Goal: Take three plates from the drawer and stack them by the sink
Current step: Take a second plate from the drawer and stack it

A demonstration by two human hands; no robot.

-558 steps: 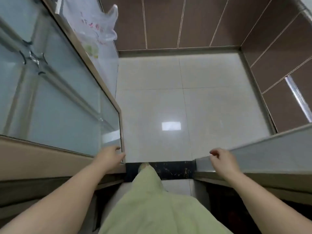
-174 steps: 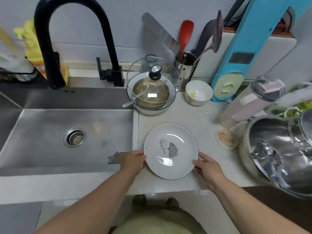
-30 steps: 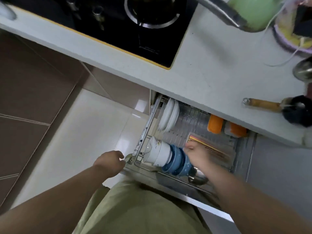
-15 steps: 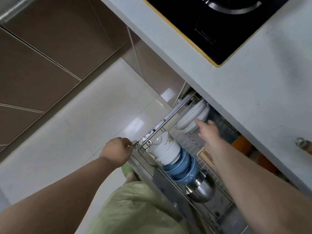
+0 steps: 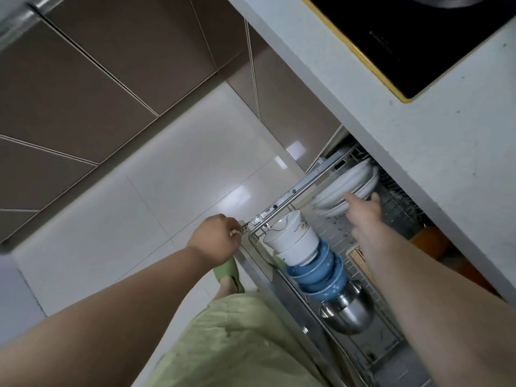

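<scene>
The wire-rack drawer [image 5: 282, 199] under the counter stands pulled out. White plates [image 5: 343, 185] stand on edge in its far corner, partly hidden under the counter edge. My right hand [image 5: 363, 212] reaches in with thumb and fingers spread around the edge of the nearest plate, touching it; whether the grip has closed I cannot tell. My left hand [image 5: 216, 238] is closed on the drawer's front corner.
Nearer me in the drawer lie stacked white bowls [image 5: 293, 238], blue bowls [image 5: 321, 272] and a steel bowl [image 5: 349, 308]. Orange items [image 5: 424, 238] sit deeper inside. The white counter [image 5: 418, 141] with a black cooktop [image 5: 418, 37] overhangs the drawer. Pale floor tiles lie to the left.
My right hand has moved further into the drawer and reached the standing plates. The left hand stays on the drawer corner. The view has shifted a little closer.
</scene>
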